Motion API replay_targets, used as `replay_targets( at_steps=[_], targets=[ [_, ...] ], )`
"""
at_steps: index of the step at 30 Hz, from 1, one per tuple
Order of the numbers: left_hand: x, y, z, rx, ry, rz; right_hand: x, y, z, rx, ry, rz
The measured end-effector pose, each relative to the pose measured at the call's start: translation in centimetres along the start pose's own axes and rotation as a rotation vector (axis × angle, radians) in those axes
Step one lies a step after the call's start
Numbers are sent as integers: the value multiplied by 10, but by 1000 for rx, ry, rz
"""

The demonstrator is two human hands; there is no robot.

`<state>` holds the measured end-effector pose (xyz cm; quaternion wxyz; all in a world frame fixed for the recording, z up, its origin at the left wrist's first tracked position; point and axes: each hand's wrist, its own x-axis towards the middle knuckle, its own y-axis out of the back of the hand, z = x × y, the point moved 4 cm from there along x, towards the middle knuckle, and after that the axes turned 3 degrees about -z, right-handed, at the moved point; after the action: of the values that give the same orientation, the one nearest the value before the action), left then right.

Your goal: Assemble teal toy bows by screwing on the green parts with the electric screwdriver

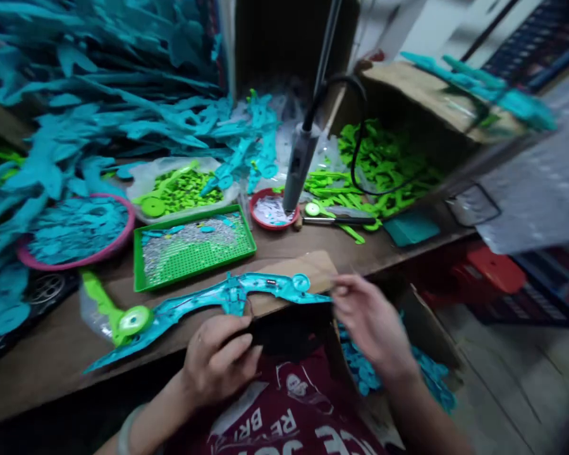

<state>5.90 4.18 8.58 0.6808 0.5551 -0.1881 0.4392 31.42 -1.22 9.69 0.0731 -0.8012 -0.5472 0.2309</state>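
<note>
A blue plastic toy bow [199, 300] lies across the table's front edge, its inner side facing up. A light green arm with a round wheel [135, 320] sits over its left end. My left hand [222, 357] is closed in a pinch just below the bow's middle; what its fingertips hold, if anything, is too small to make out. At the bow's right tip, my right hand [370, 319] has thumb and fingers pressed together. Blur hides what is between them. Under the bow's right half rests a piece of brown cardboard [320, 262].
Behind the bow stand a green tray [194, 284] of small metal pieces, a pink basin [128, 230] of blue parts and a red bowl [265, 222]. A grey-handled tool [301, 164] hangs on a cable above. A box [443, 328] of blue parts stands below right.
</note>
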Motion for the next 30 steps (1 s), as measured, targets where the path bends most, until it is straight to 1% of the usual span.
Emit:
replay_targets(
  at_steps=[1,2,3,4,6,7,8,9,11,14,15,16,17,18,19,20,21,22,23,24,25,26,27,28,29,30],
  targets=[
    [12,-2,11,0,-10,52,-1,-13,17,57,-102,-40],
    [26,-3,18,0,10,62,-2,-26,28,68,-142,-92],
    [41,-5,23,-11,39,29,-3,-36,33,74,-155,-126],
    [56,-7,26,-42,62,-45,-4,-44,35,56,-141,-163],
    [79,-10,28,-149,69,-273,-10,-49,28,24,-69,-229],
    [87,-11,28,-202,60,-384,-13,-49,23,26,-41,-272],
    [91,-11,27,-239,51,-471,-16,-48,18,40,-28,-332],
    [92,-11,26,-256,43,-522,-19,-47,13,68,-27,-402],
    [91,-12,24,-267,21,-526,-22,-45,7,159,-48,-531],
    [85,-12,27,-332,-59,-456,-22,-39,5,267,-106,-631],
    [85,-11,29,-352,-68,-417,-22,-35,6,247,-138,-650],
    [84,-8,31,-366,-65,-374,-21,-30,7,178,-173,-667],
    [85,-5,33,-372,-48,-341,-21,-24,9,57,-200,-672],
    [85,-2,35,-375,-22,-322,-20,-17,10,-106,-188,-641],
    [86,0,36,-374,10,-322,-19,-8,9,-284,-114,-557],
    [87,0,38,-375,40,-340,-17,0,3,-449,23,-423],
    [88,-2,40,-373,64,-370,-18,6,-5,-576,208,-262],
    [89,-5,42,-369,80,-404,-22,9,-16,-647,412,-112],
    [90,-10,44,-363,86,-429,-27,10,-27,-669,587,-26],
    [92,-15,45,-351,81,-438,-31,6,-36,-670,708,-44],
    [94,-20,47,-326,67,-435,-33,1,-44,-669,773,-181],
    [96,-24,48,-281,36,-418,-34,-6,-50,-675,786,-412],
    [97,-28,49,-208,-7,-391,-34,-10,-55,-690,747,-682],
    [98,-30,50,-116,-58,-361,-34,-10,-58,-698,667,-916],
    [98,-31,51,-18,-109,-339,-32,-6,-62,-685,576,-1048],
    [98,-32,50,71,-155,-328,-26,0,-64,-651,506,-1057]
  ],
)
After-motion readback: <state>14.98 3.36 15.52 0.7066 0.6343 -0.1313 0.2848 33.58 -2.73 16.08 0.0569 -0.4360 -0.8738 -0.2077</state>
